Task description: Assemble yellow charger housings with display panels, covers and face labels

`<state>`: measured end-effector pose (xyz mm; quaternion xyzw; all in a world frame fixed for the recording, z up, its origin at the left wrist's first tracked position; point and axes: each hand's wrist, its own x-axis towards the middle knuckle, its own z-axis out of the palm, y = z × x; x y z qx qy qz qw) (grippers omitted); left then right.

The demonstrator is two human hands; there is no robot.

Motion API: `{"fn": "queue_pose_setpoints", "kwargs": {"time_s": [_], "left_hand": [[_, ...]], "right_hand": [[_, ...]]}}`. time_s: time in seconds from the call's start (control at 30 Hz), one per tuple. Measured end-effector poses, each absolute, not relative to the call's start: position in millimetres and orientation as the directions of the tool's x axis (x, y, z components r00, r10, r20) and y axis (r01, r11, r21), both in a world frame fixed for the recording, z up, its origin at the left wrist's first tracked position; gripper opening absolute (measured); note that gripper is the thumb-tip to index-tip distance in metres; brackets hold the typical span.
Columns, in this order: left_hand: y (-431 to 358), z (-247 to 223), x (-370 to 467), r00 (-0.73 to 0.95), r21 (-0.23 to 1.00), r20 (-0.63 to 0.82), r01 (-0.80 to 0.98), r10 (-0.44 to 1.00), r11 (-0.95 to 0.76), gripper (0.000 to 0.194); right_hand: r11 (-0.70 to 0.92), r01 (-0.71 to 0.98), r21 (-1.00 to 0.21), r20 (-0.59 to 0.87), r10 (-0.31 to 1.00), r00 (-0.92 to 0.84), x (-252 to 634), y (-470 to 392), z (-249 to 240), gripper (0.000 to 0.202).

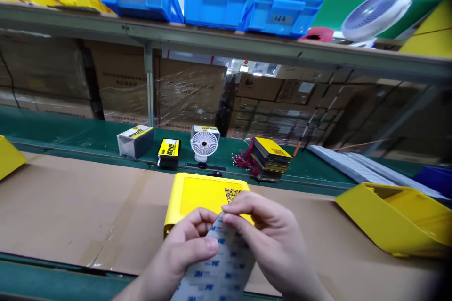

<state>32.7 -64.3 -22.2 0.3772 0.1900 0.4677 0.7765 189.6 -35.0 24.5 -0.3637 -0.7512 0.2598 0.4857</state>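
Note:
A grey sheet of adhesive backing printed with blue 3M marks [215, 270] hangs between my hands, tilted toward me. My left hand [189, 249] grips its left edge, thumb on the printed face. At its top corner, the thumb and forefinger of my right hand [270, 233] pinch the sheet. Just beyond my hands a yellow plastic housing [201, 193] rests on the cardboard-covered bench, with a QR code on its top face, partly hidden by my right fingers. The far side of the sheet does not show.
Behind the housing stand a small white fan [204, 145], a yellow-and-black box [169, 152], a wrapped box [135, 142] and a stack of yellow-topped panels [271, 157] with red wires. Another yellow housing [395, 221] lies right. Blue bins [216, 7] line the shelf above.

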Motion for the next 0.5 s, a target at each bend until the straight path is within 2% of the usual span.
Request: {"fn": "queue_pose_setpoints", "kwargs": {"time_s": [0.03, 0.1, 0.17, 0.23, 0.3, 0.37, 0.5], "left_hand": [[-66, -26, 37, 0.576, 0.673, 0.075, -0.632, 0.814, 0.385, 0.038], [-69, -33, 43, 0.717, 0.546, 0.090, -0.616, 0.691, 0.568, 0.048], [-69, -38, 48, 0.779, 0.469, 0.075, -0.579, 0.623, 0.667, 0.058], [-69, -38, 49, 0.775, 0.438, 0.050, -0.584, 0.630, 0.684, 0.066], [-69, -33, 49, 0.758, 0.464, 0.011, -0.582, 0.652, 0.668, 0.072], [-69, -27, 48, 0.729, 0.533, -0.039, -0.564, 0.684, 0.631, 0.076], [-73, -18, 47, 0.641, 0.636, -0.103, -0.546, 0.761, 0.546, 0.076]], "right_hand": [[0.657, 0.325, -0.680, 0.632, 0.750, -0.194, 191, -36, 22, 0.006], [0.745, 0.413, -0.523, 0.788, 0.608, -0.100, 191, -36, 18, 0.016], [0.784, 0.504, -0.362, 0.872, 0.476, -0.115, 189, -35, 15, 0.022], [0.781, 0.570, -0.257, 0.885, 0.427, -0.186, 187, -36, 13, 0.021], [0.746, 0.617, -0.251, 0.854, 0.470, -0.221, 185, -37, 11, 0.015], [0.695, 0.650, -0.307, 0.814, 0.546, -0.200, 185, -39, 11, 0.012], [0.647, 0.666, -0.370, 0.758, 0.625, -0.186, 183, -42, 11, 0.017]]}}
